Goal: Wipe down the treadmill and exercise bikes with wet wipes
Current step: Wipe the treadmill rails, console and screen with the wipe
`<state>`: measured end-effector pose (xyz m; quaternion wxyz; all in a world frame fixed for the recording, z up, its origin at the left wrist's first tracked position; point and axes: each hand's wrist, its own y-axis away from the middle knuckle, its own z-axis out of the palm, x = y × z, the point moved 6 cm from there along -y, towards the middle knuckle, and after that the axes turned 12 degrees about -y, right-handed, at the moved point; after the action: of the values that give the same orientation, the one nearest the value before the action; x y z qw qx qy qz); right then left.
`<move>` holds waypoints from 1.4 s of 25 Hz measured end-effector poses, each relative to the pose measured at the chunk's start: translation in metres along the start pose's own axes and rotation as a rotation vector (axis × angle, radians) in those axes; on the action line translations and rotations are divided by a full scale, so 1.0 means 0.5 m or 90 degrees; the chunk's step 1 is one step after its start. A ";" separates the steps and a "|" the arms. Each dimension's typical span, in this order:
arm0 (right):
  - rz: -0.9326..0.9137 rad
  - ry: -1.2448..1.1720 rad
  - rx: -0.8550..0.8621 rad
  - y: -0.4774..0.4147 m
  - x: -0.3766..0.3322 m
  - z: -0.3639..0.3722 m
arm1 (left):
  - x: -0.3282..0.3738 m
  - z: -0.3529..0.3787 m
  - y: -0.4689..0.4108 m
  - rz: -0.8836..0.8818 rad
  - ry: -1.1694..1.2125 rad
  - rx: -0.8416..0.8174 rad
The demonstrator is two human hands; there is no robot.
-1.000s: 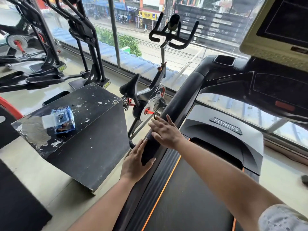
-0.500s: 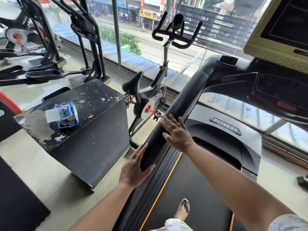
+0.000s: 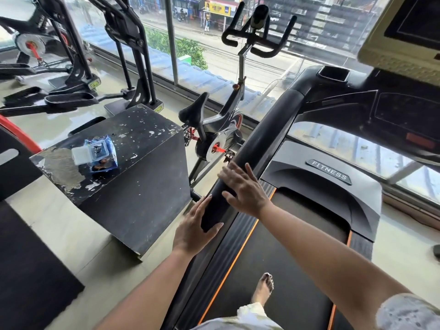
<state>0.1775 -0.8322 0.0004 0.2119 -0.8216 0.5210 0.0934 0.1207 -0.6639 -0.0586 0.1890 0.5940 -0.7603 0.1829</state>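
The treadmill's black padded left handrail (image 3: 262, 139) slopes down from the console (image 3: 404, 110) toward me. My left hand (image 3: 195, 227) cups its lower end, fingers straight along the rail's left side and thumb across the tip. Just above it, my right hand (image 3: 242, 189) lies flat on the rail with fingers spread. I see no wipe in either hand. A blue pack of wet wipes (image 3: 100, 153) sits on a worn black box (image 3: 147, 182) to the left. A black exercise bike (image 3: 221, 129) stands beyond the rail by the window.
My bare foot (image 3: 264, 289) stands on the treadmill belt (image 3: 285, 246), which has orange edge stripes. Elliptical machines (image 3: 128, 55) fill the back left along the glass wall. A dark mat (image 3: 28, 270) covers the floor at the near left.
My right hand's fingers have straightened and spread on the rail, after sliding a little up it and back. My foot has come into view on the belt. The left hand has stayed put.
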 end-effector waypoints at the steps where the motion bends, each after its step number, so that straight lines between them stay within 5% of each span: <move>1: -0.057 0.015 0.006 0.030 -0.002 0.001 | -0.002 0.003 0.002 -0.001 0.004 -0.003; 3: -0.103 0.060 0.048 0.048 0.016 -0.016 | -0.010 0.008 0.010 -0.011 0.012 -0.008; 8: 0.113 0.043 0.018 -0.035 0.025 -0.023 | -0.045 0.026 0.054 -0.040 0.036 0.000; 15: -0.176 0.114 0.002 0.095 -0.040 0.040 | -0.059 0.029 0.080 -0.038 0.076 0.029; 21: 0.062 0.083 0.039 0.005 -0.026 0.009 | -0.072 0.032 0.106 -0.063 0.086 0.043; 28: -0.247 0.214 -0.104 0.109 -0.064 0.065 | -0.118 0.061 0.148 -0.055 0.073 0.002; 32: -0.059 0.163 -0.022 0.043 -0.062 0.038 | -0.140 0.073 0.167 -0.095 0.104 -0.015; 35: -0.073 0.104 -0.032 0.063 -0.111 0.090 | -0.145 0.076 0.171 -0.113 0.114 -0.022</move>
<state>0.1280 -0.7786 -0.0268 0.1527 -0.8599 0.4863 0.0270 0.0510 -0.6032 -0.1323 0.2816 0.6369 -0.6879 0.2049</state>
